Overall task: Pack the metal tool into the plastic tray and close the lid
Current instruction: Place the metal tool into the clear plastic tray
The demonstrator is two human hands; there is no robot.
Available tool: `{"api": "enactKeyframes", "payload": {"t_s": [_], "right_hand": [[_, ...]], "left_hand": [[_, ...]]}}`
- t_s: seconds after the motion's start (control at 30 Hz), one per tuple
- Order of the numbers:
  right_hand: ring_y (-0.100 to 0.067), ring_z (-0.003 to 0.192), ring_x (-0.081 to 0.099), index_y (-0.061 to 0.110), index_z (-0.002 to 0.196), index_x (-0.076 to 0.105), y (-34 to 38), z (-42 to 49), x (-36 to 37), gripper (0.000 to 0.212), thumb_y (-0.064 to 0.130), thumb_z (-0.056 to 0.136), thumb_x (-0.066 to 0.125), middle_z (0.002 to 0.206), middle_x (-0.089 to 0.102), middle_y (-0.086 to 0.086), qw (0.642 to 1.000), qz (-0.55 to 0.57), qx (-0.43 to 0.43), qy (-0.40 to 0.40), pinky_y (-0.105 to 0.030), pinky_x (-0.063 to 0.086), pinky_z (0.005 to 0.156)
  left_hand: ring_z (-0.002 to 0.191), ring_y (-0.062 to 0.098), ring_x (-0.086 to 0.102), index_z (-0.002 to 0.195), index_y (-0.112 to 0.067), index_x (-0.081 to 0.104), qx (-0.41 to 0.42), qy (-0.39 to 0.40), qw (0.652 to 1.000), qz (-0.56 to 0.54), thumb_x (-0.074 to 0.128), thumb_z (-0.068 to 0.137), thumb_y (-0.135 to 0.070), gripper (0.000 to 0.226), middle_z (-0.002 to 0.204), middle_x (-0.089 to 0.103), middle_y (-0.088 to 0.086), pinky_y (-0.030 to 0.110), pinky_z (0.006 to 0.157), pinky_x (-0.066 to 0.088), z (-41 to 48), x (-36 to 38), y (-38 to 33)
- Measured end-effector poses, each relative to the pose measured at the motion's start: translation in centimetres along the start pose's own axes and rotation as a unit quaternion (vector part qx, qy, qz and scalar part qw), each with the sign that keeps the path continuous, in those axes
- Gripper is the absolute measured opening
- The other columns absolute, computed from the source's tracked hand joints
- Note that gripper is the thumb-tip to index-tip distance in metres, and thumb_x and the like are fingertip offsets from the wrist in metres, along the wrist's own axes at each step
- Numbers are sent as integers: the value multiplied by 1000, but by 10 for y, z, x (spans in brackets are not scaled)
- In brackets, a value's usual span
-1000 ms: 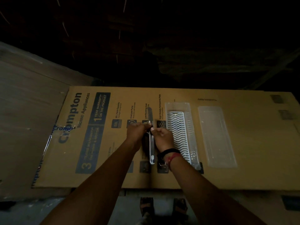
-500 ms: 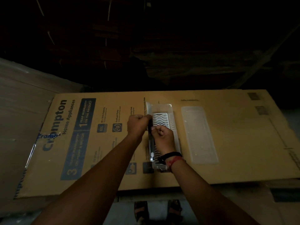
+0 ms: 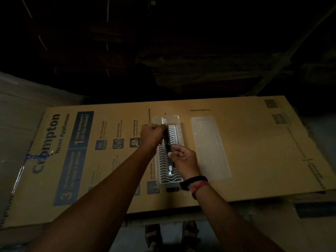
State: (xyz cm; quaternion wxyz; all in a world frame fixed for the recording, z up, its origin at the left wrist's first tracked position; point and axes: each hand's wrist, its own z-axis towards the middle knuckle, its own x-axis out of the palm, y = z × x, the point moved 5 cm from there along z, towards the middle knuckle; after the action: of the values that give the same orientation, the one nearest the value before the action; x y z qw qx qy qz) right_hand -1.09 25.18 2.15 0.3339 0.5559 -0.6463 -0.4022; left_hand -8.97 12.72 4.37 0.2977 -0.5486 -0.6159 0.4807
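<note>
Bare forearms, black band (image 3: pixel 193 181) and red thread (image 3: pixel 198 186) at the right wrist, dark sandals (image 3: pixel 153 233).

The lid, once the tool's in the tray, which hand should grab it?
Right. The lid lies just beyond the right hand, on that side of the tray. The left hand would have to cross over the tool.

A plastic tray (image 3: pixel 168 155) is lying lengthwise on a flattened cardboard box (image 3: pixel 254 151), with its lid (image 3: pixel 211 148) sitting just beside it to the right. A metal tool (image 3: pixel 167 142) is lying along the tray, the left hand (image 3: pixel 152 136) gripping its far part and the right hand (image 3: pixel 183 160) its near part.
</note>
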Motion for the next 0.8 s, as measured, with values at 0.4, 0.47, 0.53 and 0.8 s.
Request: {"api": "enactKeyframes", "payload": {"t_s": [0.4, 0.47, 0.53, 0.8], "right_hand": [[-9, 79, 68, 1, 122, 59, 8, 0, -24, 47, -18, 78, 57, 93, 70, 1, 997, 70, 14, 39, -17, 57, 68], [-11, 83, 67, -1, 123, 57, 13, 1, -25, 53, -24, 75, 53, 98, 68, -5, 996, 80, 11, 45, -15, 56, 68], [-15, 87, 66, -1, 123, 56, 14, 3, -26, 58, -29, 72, 50, 103, 67, -11, 994, 93, 11, 49, -15, 56, 67], [-12, 97, 68, 4, 128, 54, 7, 3, -31, 67, -29, 70, 50, 109, 68, -1, 989, 124, 43, 67, -23, 58, 78]], "left_hand": [[53, 20, 51, 65, -10, 71, -42, 83, 995, -31, 70, 82, -18, 19, 54, 59, 4, 32, 57, 44, -12, 26, 7], [59, 24, 55, 65, -14, 72, -52, 94, 994, -37, 70, 82, -22, 20, 61, 63, 8, 34, 60, 45, -14, 29, 9], [66, 26, 60, 69, -13, 73, -59, 106, 992, -45, 69, 83, -22, 17, 71, 67, 13, 37, 64, 48, -17, 30, 10], [65, 21, 64, 82, -2, 71, -37, 131, 990, -34, 62, 84, -3, 10, 72, 69, 9, 33, 63, 56, -22, 28, 0]]}}
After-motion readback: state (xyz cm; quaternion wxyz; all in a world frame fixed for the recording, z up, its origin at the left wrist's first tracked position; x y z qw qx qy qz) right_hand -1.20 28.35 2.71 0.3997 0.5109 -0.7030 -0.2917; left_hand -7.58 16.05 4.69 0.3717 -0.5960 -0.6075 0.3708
